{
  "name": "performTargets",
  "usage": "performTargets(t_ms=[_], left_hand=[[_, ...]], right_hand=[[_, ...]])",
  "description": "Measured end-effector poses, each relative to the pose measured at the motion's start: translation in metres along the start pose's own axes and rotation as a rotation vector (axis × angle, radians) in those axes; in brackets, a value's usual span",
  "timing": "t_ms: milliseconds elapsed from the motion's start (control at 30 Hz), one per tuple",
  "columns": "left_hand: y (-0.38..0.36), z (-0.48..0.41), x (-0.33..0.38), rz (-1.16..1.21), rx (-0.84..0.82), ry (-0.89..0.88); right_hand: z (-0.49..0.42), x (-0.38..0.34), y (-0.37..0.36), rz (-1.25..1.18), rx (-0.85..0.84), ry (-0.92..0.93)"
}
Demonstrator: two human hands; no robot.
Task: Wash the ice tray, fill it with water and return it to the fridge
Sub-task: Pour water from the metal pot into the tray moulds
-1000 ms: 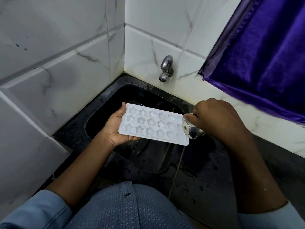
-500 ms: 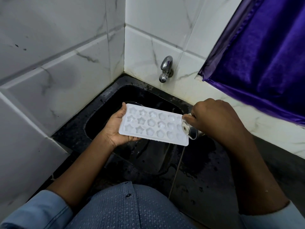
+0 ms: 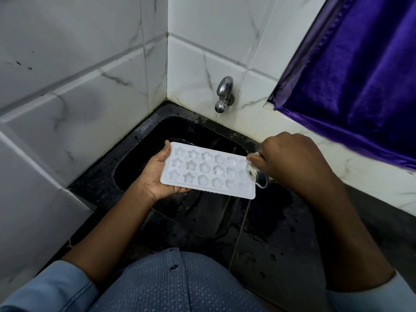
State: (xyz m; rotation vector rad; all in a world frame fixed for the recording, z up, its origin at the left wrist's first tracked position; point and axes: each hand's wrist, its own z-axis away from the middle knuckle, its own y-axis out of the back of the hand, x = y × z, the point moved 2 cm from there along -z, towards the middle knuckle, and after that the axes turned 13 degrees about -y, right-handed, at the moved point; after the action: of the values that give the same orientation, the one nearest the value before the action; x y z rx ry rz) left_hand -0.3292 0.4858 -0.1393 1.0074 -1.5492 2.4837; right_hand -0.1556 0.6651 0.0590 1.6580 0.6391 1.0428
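Observation:
A white ice tray [image 3: 208, 172] with star- and flower-shaped cells is held level over the black sink [image 3: 139, 158]. My left hand [image 3: 157, 174] grips its left end from below, thumb on the edge. My right hand [image 3: 292, 163] holds a small steel cup [image 3: 256, 174], tipped on its side with its mouth over the tray's right end. Some cells glisten with water.
A chrome tap [image 3: 222, 93] sticks out of the white marble-tiled wall above the sink. A purple curtain [image 3: 355, 82] hangs at the right. The black counter [image 3: 281, 244] around the sink is wet. My blue shirt fills the bottom of the view.
The steel cup has tipped a little further over the tray's right end. Tray and left hand have stayed nearly still.

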Motion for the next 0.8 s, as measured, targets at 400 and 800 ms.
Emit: performTargets(t_ms=[400,800], left_hand=[[-0.006,0.002,0.001,-0.002,0.007,0.000],[-0.008,0.005,-0.003,-0.007,-0.004,0.005]], right_hand=[[0.006,0.002,0.010,-0.005,0.019,-0.009],[0.010,0.002,0.017,-0.053,0.022,0.000]])
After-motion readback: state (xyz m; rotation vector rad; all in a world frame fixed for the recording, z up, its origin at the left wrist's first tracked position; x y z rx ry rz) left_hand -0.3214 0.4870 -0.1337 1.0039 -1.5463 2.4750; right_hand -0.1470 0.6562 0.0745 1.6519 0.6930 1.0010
